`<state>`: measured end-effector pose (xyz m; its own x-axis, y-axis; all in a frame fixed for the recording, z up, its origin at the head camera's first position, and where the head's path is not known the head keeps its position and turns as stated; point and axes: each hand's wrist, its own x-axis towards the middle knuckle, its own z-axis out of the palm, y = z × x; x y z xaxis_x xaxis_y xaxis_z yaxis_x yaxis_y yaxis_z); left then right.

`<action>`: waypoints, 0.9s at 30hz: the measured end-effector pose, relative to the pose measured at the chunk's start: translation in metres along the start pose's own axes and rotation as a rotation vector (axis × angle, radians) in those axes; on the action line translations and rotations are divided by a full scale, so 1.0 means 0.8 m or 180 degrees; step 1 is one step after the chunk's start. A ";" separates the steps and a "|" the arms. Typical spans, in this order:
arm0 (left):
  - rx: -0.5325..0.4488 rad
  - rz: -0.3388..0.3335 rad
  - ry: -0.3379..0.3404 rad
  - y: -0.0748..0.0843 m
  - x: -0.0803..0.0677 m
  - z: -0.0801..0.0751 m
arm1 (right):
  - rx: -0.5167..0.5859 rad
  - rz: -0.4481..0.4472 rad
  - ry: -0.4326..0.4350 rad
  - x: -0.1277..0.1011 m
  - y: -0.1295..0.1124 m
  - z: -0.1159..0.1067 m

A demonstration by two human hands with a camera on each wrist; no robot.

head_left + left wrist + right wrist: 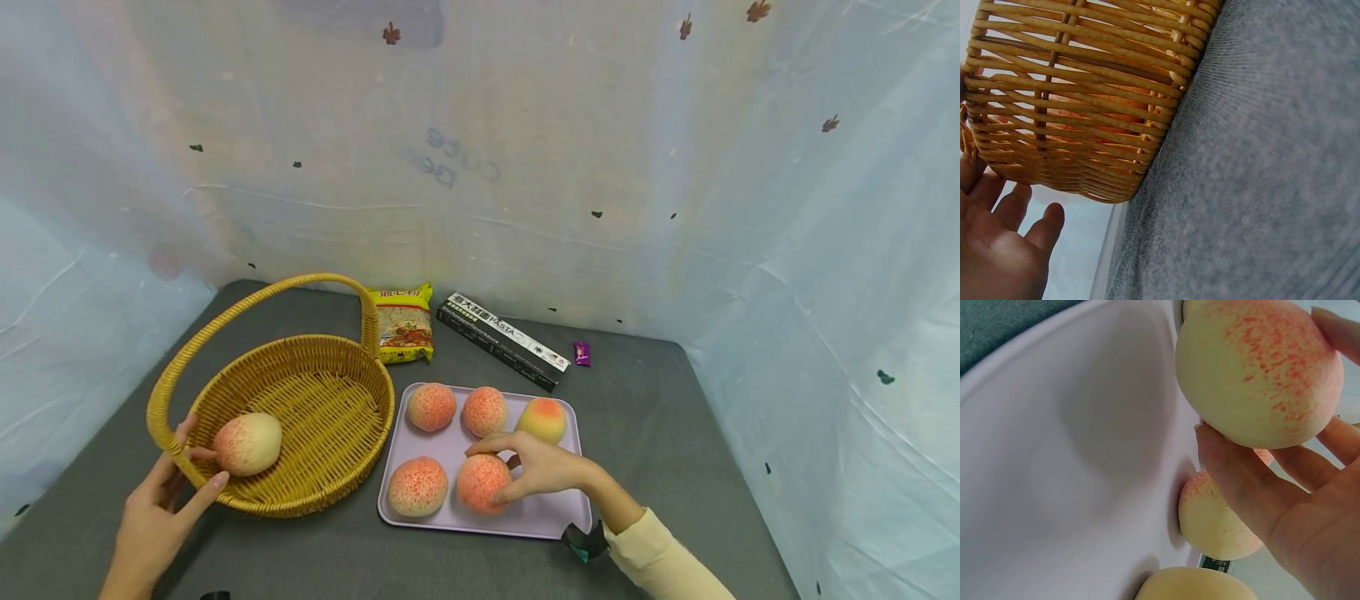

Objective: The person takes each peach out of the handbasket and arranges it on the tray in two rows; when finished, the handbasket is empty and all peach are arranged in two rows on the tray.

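At the left, a wicker basket (318, 500) with a tall arched handle holds one pale, red-tinged peach (255, 446). My left hand (153, 508) grips the basket at its near left rim, fingers over the edge beside the peach and thumb outside. In the left wrist view, several fingers of that hand (1007, 231) rest along the woven wall. My right hand (543, 467) holds a speckled red peach (480, 483) between thumb and fingers, over the front of a lilac tray (536, 525). The right wrist view shows this peach (1260, 375) with a pale underside.
Other peaches lie on the tray: one front left (417, 487), two at the back left (431, 407) and middle (485, 411), and a yellower one back right (543, 419). Behind are a yellow noodle packet (405, 323), a black pasta box (502, 340) and a small purple packet (582, 353).
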<state>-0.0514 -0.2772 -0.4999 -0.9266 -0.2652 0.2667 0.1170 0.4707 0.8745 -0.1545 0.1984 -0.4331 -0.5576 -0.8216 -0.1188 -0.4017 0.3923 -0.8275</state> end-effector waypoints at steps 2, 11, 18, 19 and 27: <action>0.0008 0.0001 -0.0001 0.000 0.000 0.000 | -0.0001 0.0004 -0.0005 0.000 0.001 0.000; 0.0006 0.0022 0.0002 0.001 0.000 0.000 | -0.0012 0.0023 0.0001 0.000 0.004 0.003; 0.0010 0.0012 -0.0002 0.000 0.000 0.000 | -0.0020 0.0023 -0.0033 0.000 0.007 0.007; 0.0012 0.0006 -0.0002 0.000 0.000 0.000 | -0.0023 0.0023 -0.0037 0.000 0.008 0.007; 0.0008 -0.0018 -0.0012 0.001 0.000 0.000 | -0.0044 0.0033 -0.0037 -0.001 0.010 0.008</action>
<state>-0.0514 -0.2772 -0.4990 -0.9285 -0.2648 0.2603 0.1109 0.4712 0.8750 -0.1527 0.1997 -0.4432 -0.5534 -0.8221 -0.1337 -0.4060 0.4064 -0.8185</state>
